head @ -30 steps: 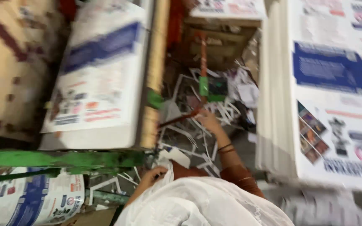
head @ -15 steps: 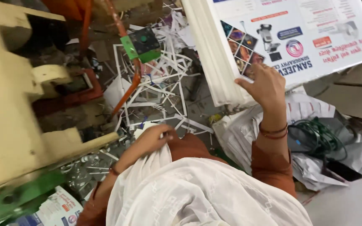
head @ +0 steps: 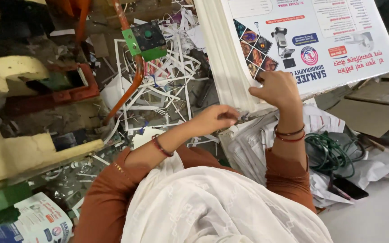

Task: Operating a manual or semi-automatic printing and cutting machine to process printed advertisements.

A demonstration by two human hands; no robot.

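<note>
A thick stack of white printed paper sheets (head: 266, 49) lies tilted across the upper right, its top sheet bearing coloured pictures and text blocks, its many layered edges facing left and down. The right hand (head: 279, 89) rests on the stack's lower corner, fingers curled and pressed together over the top sheet, the thumb at the corner edge as if pinching the topmost sheets. The left hand (head: 214, 119) sits just below and to the left of that corner, near the stack's edges; its fingers are bent inward, loosely gathered, and whether they grip any paper I cannot tell. Red bangles (head: 289, 133) circle the right wrist, and a dark red band (head: 160, 147) the left.

Left of the stack, a heap of white paper trimmings and narrow offcut strips (head: 158, 90) covers the floor. An orange metal lever (head: 129, 87) runs through the heap, topped by a green box with a black face and a button (head: 146, 40). A cream-painted machine body (head: 10, 148) fills the left side. Under the stack and the right forearm lie crumpled printed sheets (head: 248, 148), and beside them, to the right, a coil of green cable (head: 334, 150). Flat brown cardboard (head: 370, 112) sits further right. A rolled printed bundle (head: 37, 222) lies at the lower left.
</note>
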